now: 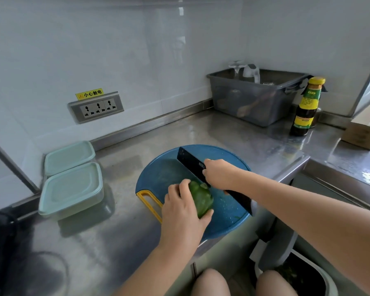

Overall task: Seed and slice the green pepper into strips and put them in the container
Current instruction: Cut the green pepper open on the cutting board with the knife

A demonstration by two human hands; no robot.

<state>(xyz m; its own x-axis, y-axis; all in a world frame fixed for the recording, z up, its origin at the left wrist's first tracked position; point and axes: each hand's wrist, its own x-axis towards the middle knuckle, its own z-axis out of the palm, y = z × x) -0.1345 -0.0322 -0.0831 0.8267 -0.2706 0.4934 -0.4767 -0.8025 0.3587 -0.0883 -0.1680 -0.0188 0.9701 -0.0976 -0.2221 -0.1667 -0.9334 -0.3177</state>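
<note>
1. Here, in the head view, a green pepper (201, 198) lies on a round blue cutting board (229, 212) with a yellow handle, left of the board's middle.
2. The left hand (184, 212) is clamped on the pepper. Its fingers curl over the far end and its thumb presses the near side, pinning the pepper to the board.
3. The right hand (219, 174) is wrapped tight round a black cleaver (192, 162). The blade runs slantwise across the board, its far tip pointing away to the left, and it meets the pepper's far right end just beside the left fingertips.
4. A near container (72, 190) and a far container (69, 157), both pale green with lids on, sit touching on the steel counter (126, 242), left of the board and apart from it.
5. At the back right stand a grey plastic tub (250, 103) and, just beside it, a dark sauce bottle (305, 112) with a yellow cap. A triple wall socket (96, 107) is set in the wall.
6. Below the counter edge at the lower right, a waste bin (327, 278) holds green scraps.
</note>
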